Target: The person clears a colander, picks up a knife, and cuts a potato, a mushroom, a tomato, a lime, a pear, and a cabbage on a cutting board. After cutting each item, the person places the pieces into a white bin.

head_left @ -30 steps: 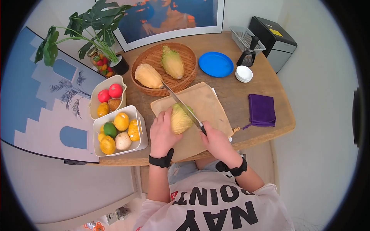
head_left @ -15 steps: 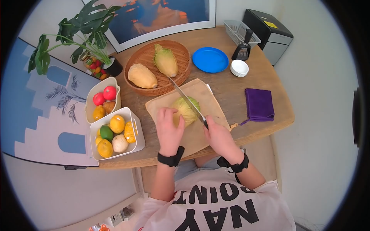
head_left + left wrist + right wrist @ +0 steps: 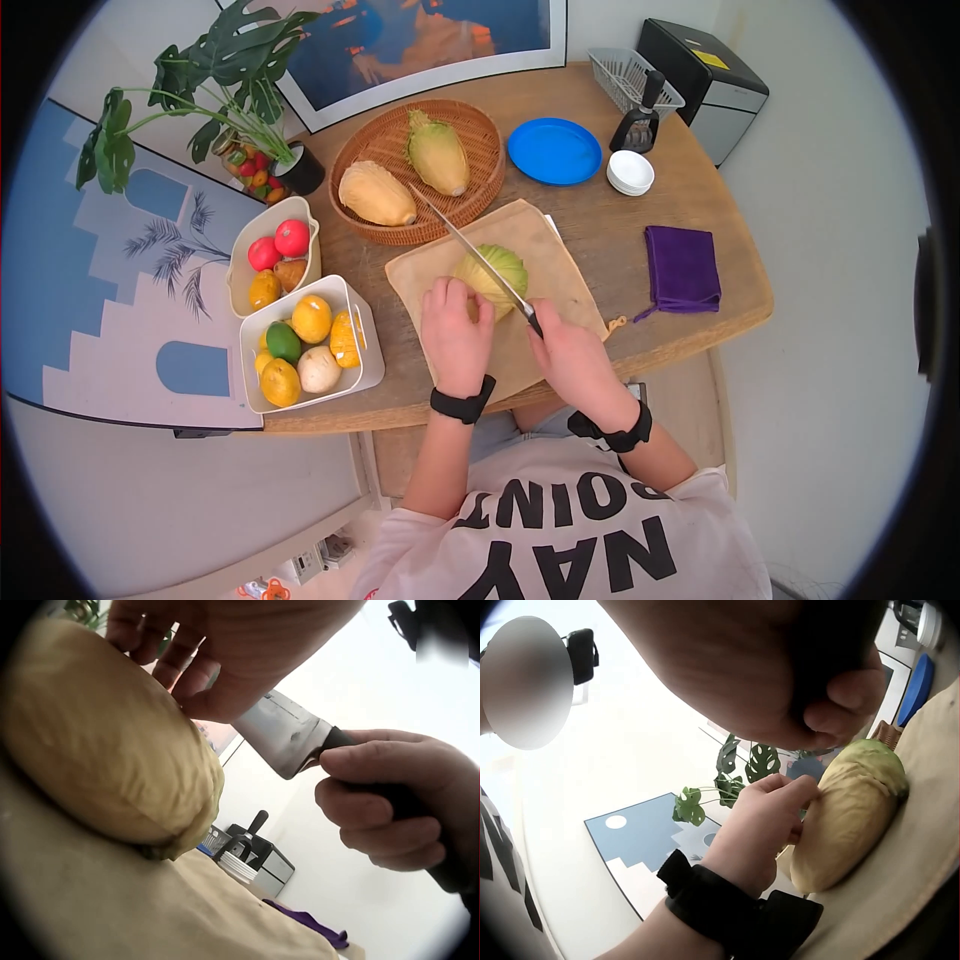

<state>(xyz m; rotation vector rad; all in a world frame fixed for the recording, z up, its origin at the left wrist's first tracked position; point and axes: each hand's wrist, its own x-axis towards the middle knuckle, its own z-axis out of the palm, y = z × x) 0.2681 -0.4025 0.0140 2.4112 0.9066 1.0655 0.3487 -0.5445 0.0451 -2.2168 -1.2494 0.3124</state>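
A pale yellow-green cabbage (image 3: 503, 272) lies on a tan cloth-like mat (image 3: 540, 240) in the head view. The left hand (image 3: 457, 337) is at its near left side, fingers bent and touching its surface; the left wrist view shows those fingertips along the top of the cabbage (image 3: 112, 742). The right hand (image 3: 580, 365) grips the black handle of a long knife (image 3: 480, 257). In the head view the blade crosses over the cabbage and points toward the basket. The left wrist view has the blade (image 3: 281, 731) above the cabbage, behind the left hand.
A wicker basket (image 3: 487, 130) with two more cabbages stands behind the mat. Two bins (image 3: 372, 355) of produce are at the left. Farther right are a blue plate (image 3: 555, 151), white bowls (image 3: 630, 173), a black-handled grater (image 3: 636, 130) and a purple cloth (image 3: 683, 268).
The cabbage has been turned on the mat, its greener end now toward the back right. The left hand lifted slightly, moved right and touches it again. The right hand still holds the knife.
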